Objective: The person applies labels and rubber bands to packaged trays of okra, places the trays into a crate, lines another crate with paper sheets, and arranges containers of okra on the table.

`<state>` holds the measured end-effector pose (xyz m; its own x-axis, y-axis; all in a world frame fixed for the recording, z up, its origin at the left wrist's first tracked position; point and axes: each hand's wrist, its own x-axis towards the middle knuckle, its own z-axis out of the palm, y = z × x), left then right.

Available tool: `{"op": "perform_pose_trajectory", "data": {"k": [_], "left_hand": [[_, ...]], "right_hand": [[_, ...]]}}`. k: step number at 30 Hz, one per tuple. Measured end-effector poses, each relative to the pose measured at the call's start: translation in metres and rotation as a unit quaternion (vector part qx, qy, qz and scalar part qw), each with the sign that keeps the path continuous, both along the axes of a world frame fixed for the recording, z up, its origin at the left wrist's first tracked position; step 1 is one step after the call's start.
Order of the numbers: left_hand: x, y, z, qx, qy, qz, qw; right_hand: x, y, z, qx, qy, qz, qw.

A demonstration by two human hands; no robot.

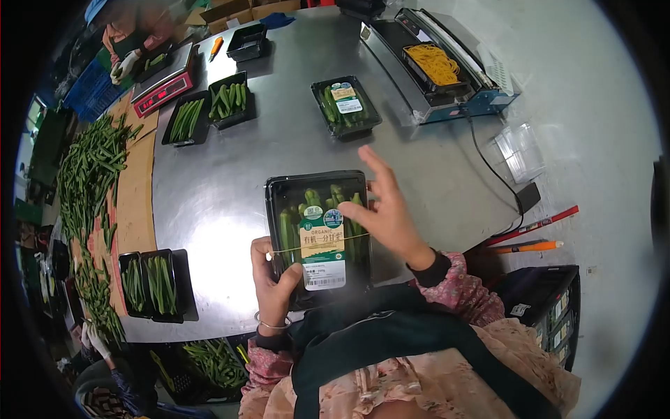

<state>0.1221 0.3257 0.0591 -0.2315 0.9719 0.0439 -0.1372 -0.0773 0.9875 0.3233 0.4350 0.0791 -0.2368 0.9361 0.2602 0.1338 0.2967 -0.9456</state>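
Note:
My left hand [273, 283] grips the lower left side of a black tray [314, 177] of green okra pods, its thumb lying on the front. The tray is tilted up toward me near the table's front edge. A label [323, 244] reading "ORGANIC" covers part of the pods, and a thin yellowish band [287, 249] runs across it. Over the tray's upper right side is my right hand [392, 220], fingers apart, with the thumb in front of the pack; I see nothing held in it. Whether that thumb touches the pack I cannot tell.
Another labelled okra pack [345, 105] lies ahead. Unlabelled okra trays [229, 103] stand left of it, near a red scale [164, 94]. Back right, a wrapping machine [447, 105] bears yellow bands [430, 63]. Loose okra [87, 167] covers the left side. Other people work at far left.

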Motion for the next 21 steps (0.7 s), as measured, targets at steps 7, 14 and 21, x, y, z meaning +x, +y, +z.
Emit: {"op": "perform_pose_trajectory", "data": {"k": [7, 14, 21], "left_hand": [[-0.002, 0.009, -0.005, -0.014, -0.085, -0.044, 0.995], [0.005, 0.015, -0.021, 0.0, -0.149, -0.07, 0.986], [0.035, 0.002, -0.016, -0.013, -0.135, -0.137, 0.981]], "right_hand": [[0.003, -0.031, 0.004, -0.181, 0.166, -0.009, 0.969], [-0.013, -0.088, 0.005, -0.236, 0.217, -0.088, 0.943], [0.004, -0.148, -0.001, -0.183, 0.148, -0.235, 0.943]]}}
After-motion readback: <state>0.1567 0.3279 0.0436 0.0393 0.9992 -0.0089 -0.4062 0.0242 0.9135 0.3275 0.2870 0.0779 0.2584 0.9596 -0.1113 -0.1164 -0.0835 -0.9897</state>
